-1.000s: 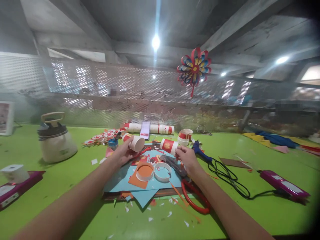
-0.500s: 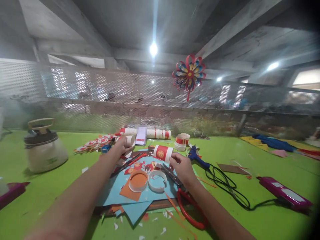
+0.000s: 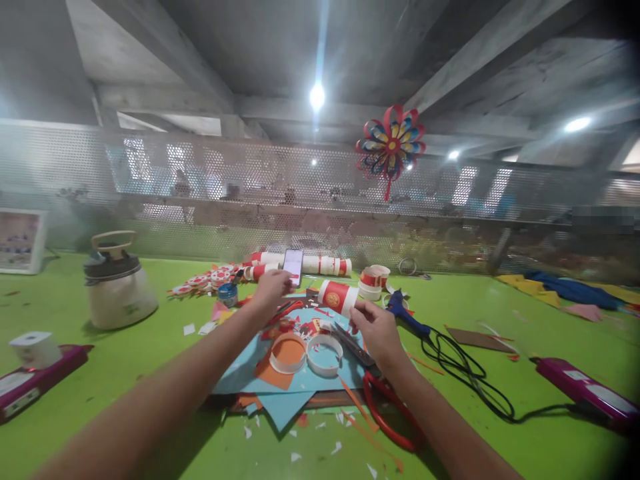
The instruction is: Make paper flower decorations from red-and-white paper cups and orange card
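My right hand (image 3: 376, 330) pinches a red and white paper cup (image 3: 339, 298) by its right end; the cup lies sideways above the blue paper (image 3: 285, 410). My left hand (image 3: 273, 293) hovers in front of the phone (image 3: 293, 261), fingers loosely bent and apart, with nothing seen in them. Behind it lies another red and white paper cup (image 3: 259, 271). Two white paper rings (image 3: 325, 355) rest on the blue paper, one over an orange piece (image 3: 274, 373). Large scissors with red handles (image 3: 387, 423) lie under my right hand. A second red-handled pair (image 3: 289, 309) is partly hidden by my left hand.
A blue glue gun (image 3: 406, 316) with a black cable lies at right, near a purple power strip (image 3: 583, 390). At left stand a jug (image 3: 121, 293) and another power strip (image 3: 47, 383). Stacked cups (image 3: 327, 265) lie behind; a paper flower (image 3: 391, 145) rises above the mesh screen.
My left hand has left the cup at the back left and moved right, towards the phone. My right hand still holds its cup. The whole view has shifted slightly to the left.
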The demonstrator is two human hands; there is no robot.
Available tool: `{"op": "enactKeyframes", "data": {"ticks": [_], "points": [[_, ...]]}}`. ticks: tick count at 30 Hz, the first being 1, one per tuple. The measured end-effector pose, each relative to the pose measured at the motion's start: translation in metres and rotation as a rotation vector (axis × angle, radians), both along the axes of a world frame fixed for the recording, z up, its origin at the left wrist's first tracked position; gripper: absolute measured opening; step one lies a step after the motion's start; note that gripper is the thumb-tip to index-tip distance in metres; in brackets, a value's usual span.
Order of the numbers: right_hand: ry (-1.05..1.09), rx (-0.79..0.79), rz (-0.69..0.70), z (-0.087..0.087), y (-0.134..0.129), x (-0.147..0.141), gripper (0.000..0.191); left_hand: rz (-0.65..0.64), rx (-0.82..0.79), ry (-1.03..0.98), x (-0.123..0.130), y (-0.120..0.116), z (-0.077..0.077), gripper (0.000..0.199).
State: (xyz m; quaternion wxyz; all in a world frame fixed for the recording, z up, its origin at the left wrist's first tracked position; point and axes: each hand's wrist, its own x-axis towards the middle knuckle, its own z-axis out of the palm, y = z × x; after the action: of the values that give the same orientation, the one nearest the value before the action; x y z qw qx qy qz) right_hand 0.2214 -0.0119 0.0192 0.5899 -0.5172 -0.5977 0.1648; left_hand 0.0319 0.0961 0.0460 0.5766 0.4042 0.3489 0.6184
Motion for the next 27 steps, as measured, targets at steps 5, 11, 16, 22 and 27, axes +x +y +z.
{"op": "enactKeyframes", "data": {"ticks": [5, 11, 16, 22, 27], "points": [[-0.083, 0.118, 0.006, 0.001, -0.011, -0.011, 0.017, -0.24, -0.047, 0.082, 0.021, -0.072, -0.012, 0.028], [-0.32, 0.298, 0.073, -0.01, -0.026, -0.032, 0.013, -0.363, 0.032, -0.079, 0.028, -0.106, -0.019, 0.031], [-0.475, 0.351, 0.109, -0.022, -0.027, -0.041, 0.013, -0.347, 0.045, -0.156, 0.03, -0.108, -0.019, 0.028], [-0.509, 0.359, 0.17, -0.024, -0.028, -0.043, 0.017, -0.369, 0.05, -0.158, 0.023, -0.097, -0.025, 0.023], [-0.473, 0.372, 0.153, -0.02, -0.029, -0.044, 0.011, -0.316, 0.085, -0.168, 0.005, -0.084, -0.022, 0.021]]}}
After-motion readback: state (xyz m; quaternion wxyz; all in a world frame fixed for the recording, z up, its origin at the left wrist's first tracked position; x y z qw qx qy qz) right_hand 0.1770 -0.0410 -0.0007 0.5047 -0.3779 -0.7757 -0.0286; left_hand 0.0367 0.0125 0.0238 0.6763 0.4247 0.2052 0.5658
